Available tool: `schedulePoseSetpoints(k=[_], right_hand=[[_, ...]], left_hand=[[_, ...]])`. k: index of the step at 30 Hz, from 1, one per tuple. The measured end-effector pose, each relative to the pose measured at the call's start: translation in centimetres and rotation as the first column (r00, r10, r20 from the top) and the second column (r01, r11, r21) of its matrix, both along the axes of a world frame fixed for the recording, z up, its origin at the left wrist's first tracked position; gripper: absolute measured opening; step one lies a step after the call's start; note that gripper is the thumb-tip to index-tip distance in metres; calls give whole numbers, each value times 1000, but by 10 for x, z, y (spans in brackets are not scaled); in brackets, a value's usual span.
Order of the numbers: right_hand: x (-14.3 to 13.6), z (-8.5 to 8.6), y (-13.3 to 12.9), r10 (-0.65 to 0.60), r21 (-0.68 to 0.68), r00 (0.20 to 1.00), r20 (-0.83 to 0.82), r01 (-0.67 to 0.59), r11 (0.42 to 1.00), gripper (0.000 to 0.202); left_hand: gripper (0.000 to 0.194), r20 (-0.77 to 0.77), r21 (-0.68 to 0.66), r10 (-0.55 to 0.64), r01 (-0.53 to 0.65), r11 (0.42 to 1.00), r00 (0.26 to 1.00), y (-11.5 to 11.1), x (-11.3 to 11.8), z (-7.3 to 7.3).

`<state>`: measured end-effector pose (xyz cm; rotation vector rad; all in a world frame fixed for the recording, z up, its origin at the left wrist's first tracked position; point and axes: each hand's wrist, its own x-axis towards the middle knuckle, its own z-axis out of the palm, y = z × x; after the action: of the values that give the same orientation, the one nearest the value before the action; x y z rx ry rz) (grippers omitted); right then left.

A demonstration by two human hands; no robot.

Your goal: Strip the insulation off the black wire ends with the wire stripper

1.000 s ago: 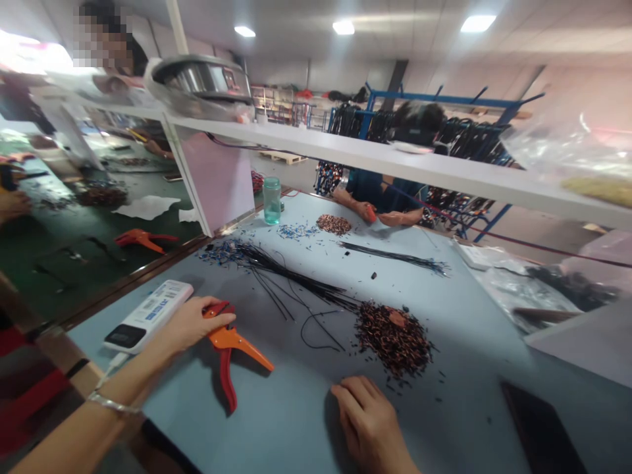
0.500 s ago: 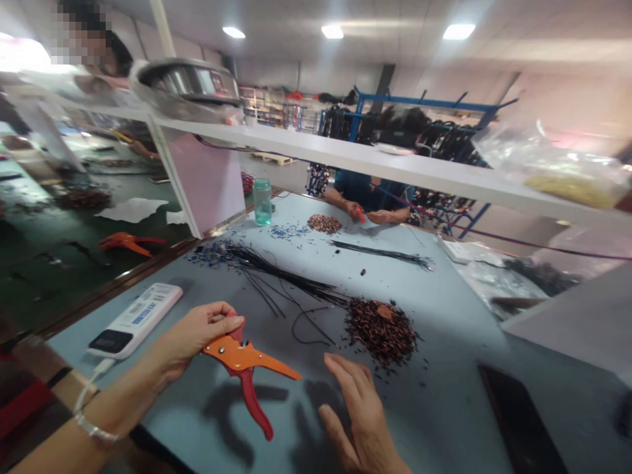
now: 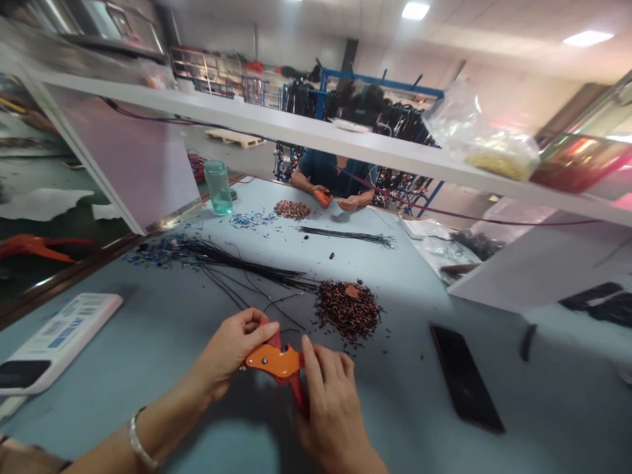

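Observation:
Orange and red wire strippers [image 3: 274, 360] hang above the table between my two hands. My left hand [image 3: 240, 342] pinches the red jaw end, fingers closed on it. Around the handles lies my right hand [image 3: 332, 388], its fingers wrapped over them and hiding most of their length. Just beyond the strippers, a bundle of thin black wires [image 3: 251, 264] stretches across the table, some strands loose. At the bundle's right end sits a heap of short black and copper-coloured scraps [image 3: 348, 308].
A dark phone [image 3: 467, 375] lies at right, a white power bank [image 3: 62, 339] at left. A green bottle [image 3: 218, 187] stands near the left panel. Across the table a co-worker's hands [image 3: 336, 199] hold an orange tool under the white shelf [image 3: 276, 125]. Another wire bundle [image 3: 345, 235] lies there.
My right hand has moved from beside the strippers onto their handles. My left hand still holds the jaw end. The view has turned right, bringing the whole phone into sight.

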<state>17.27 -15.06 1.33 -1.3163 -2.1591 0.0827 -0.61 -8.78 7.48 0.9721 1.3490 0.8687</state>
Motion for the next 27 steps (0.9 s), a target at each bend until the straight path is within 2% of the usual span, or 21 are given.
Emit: schedulePoseSetpoints(k=[2, 4, 6, 7, 10, 12, 15, 18, 23, 26, 27], right_hand=[[8, 0, 5, -36, -53, 992, -120, 30, 998, 73], [20, 3, 10, -67, -187, 946, -316, 7, 982, 67], [32, 7, 14, -122, -335, 841, -526, -73, 939, 56], [37, 8, 15, -166, -397, 768, -619, -123, 910, 51], [47, 6, 17, -326, -499, 496, -805, -269, 824, 45], [48, 3, 17, -400, -502, 331, -855, -331, 799, 44], [42, -2, 16, -449, -493, 205, -870, -357, 793, 44], [37, -3, 16, -482, -510, 172, -859, -363, 780, 44], [34, -7, 16, -438, -499, 241, -866, -361, 788, 46], [35, -9, 16, -392, -471, 269, -880, -379, 797, 44], [36, -9, 16, -379, -461, 271, -885, -390, 797, 45]], left_hand=[[38, -79, 70, -123, 129, 989, 989, 9, -1, -3], [41, -286, 211, -179, 245, 946, 941, 23, -6, -9], [31, -549, 379, -39, 290, 879, 835, 40, -11, -18], [27, -648, 397, -29, 370, 840, 761, 47, -14, -22], [24, -799, 382, -94, 623, 683, 594, 62, -19, -28], [20, -848, 331, -157, 738, 588, 506, 64, -18, -28], [13, -897, 219, -221, 818, 532, 384, 59, -14, -28], [13, -919, 164, -220, 823, 543, 328, 52, -6, -34], [9, -909, 180, -215, 803, 569, 356, 49, 7, -52], [11, -913, 190, -194, 794, 578, 359, 48, 10, -57], [13, -908, 219, -171, 782, 583, 382, 47, 10, -57]])
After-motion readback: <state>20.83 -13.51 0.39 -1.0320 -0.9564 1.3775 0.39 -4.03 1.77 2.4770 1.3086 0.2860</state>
